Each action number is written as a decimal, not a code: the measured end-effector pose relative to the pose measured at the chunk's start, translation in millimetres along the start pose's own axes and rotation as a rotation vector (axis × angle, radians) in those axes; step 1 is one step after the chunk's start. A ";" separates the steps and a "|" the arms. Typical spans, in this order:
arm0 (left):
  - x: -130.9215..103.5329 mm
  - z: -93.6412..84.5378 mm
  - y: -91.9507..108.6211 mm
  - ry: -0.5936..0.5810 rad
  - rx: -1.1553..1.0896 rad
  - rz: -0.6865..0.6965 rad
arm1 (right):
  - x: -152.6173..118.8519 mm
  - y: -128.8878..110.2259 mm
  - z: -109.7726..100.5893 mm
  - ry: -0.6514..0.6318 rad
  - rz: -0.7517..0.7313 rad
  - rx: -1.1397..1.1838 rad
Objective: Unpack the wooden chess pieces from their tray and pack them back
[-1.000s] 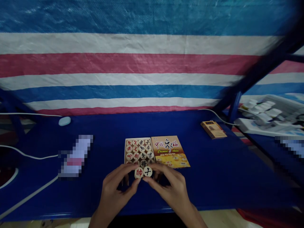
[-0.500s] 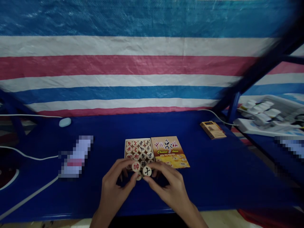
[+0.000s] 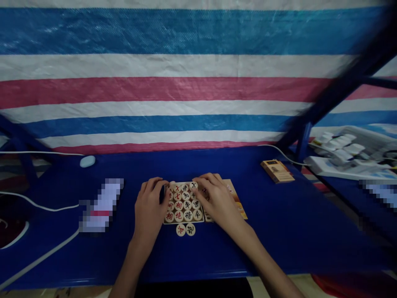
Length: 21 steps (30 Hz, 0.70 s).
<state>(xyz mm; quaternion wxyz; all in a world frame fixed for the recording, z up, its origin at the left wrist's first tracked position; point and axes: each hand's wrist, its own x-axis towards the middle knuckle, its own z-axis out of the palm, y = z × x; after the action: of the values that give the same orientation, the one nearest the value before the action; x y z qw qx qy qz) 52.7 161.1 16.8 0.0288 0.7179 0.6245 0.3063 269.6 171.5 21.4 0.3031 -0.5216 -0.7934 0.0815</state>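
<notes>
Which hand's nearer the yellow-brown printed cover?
Right. The right hand is over the printed cover, hiding part of it; the left hand is farther left, across the piece box.

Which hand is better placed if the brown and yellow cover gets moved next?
Right, probably. The right hand is over part of the cover, while the left hand is at the other side of the box of pieces. The right fingertips are at a round piece, though.
</notes>
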 end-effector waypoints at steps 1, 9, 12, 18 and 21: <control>-0.1 1.2 0.1 0.006 0.005 0.002 | 1.2 1.8 3.7 0.003 -0.017 -0.010; 5.3 6.2 1.4 -0.027 -0.049 0.161 | -2.6 7.6 15.5 0.047 -0.063 -0.011; 19.2 2.6 3.2 -0.114 -0.015 0.265 | -1.9 7.2 13.0 0.047 -0.059 -0.003; 40.9 -0.2 4.2 -0.323 -0.033 0.452 | -0.5 6.6 11.6 0.059 -0.082 -0.003; 41.6 3.5 0.1 -0.329 -0.031 0.430 | -1.1 8.8 11.8 0.049 -0.076 -0.004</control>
<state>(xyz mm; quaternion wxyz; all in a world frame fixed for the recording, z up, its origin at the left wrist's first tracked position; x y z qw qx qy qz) 55.8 200.4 30.8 0.0752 0.8736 0.4397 0.1943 270.0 176.7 7.5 0.3243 -0.4935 -0.8051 0.0554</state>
